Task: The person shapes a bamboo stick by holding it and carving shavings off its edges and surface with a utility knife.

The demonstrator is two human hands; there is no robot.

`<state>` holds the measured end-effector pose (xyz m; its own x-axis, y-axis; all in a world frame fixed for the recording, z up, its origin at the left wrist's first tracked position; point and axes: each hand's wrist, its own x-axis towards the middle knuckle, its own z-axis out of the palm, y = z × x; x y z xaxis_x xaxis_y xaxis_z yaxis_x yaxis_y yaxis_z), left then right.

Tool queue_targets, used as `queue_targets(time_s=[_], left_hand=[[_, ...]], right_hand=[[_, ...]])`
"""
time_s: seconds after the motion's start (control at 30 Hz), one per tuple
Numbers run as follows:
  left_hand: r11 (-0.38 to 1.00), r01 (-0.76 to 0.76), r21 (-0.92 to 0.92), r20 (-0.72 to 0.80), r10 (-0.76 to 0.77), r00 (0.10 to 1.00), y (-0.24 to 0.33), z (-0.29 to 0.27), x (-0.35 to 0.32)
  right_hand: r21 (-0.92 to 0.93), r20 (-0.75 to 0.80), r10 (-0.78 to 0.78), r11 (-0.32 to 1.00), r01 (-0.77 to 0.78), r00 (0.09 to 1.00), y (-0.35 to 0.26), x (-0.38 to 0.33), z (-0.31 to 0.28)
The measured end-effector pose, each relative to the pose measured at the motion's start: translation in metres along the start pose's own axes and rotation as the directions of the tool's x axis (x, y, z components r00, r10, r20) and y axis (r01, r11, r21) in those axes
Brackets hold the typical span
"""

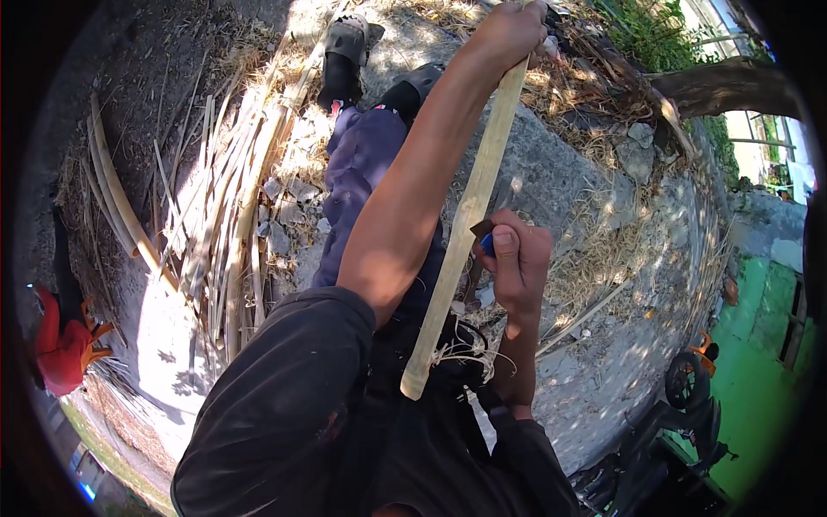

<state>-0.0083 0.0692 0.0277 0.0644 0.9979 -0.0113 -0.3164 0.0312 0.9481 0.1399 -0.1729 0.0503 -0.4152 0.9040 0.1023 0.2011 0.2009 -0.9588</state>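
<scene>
A long, flat bamboo strip (pixel 475 202) slants from the top of the view down toward my chest. At its far end my left hand (pixel 514 34) is closed around it, with that arm stretched out ahead. My right hand (pixel 521 258) is closed on a small knife (pixel 485 238) with a dark blade and a bit of blue at the handle. The blade lies at the strip's right edge, about midway along. Thin curled shavings (pixel 474 353) hang beside the strip's near end, in front of my dark clothing.
Several cut bamboo strips (pixel 228 233) lie in a pile to the left, near thicker curved pieces (pixel 121 198). My outstretched legs (pixel 366 155) rest on the stony ground. A person in red (pixel 62 345) is at the left rim. Motorcycle (pixel 685 388) and green wall (pixel 758 345) stand right.
</scene>
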Motion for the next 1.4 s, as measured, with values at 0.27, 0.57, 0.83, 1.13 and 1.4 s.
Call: queue_targets(time_s=[0.27, 0.57, 0.83, 1.13, 1.4], left_hand=[[0.973, -0.017, 0.232, -0.134, 0.049, 0.990, 0.003, -0.011, -0.002], [0.991, -0.067, 0.113, -0.080, 0.076, 0.994, 0.000, -0.017, 0.003], [0.991, 0.034, 0.127, -0.087, -0.023, 0.996, 0.002, -0.009, -0.002], [1.000, 0.024, 0.018, -0.088, -0.022, 0.996, 0.002, -0.013, 0.001], [0.998, -0.024, 0.066, -0.106, 0.031, 0.994, 0.001, -0.012, 0.006]], right_hand=[[-0.205, -0.012, -0.141, 0.969, 0.135, 0.990, 0.000, -0.001, 0.006], [-0.041, 0.245, -0.104, 0.992, 0.118, 0.964, -0.004, -0.018, 0.006], [-0.105, -0.013, -0.118, 0.988, 0.116, 0.993, -0.001, -0.001, 0.005], [-0.115, 0.074, -0.106, 0.987, 0.114, 0.992, 0.006, -0.006, 0.011], [0.037, 0.295, -0.187, 0.982, 0.185, 0.937, -0.002, -0.022, 0.016]])
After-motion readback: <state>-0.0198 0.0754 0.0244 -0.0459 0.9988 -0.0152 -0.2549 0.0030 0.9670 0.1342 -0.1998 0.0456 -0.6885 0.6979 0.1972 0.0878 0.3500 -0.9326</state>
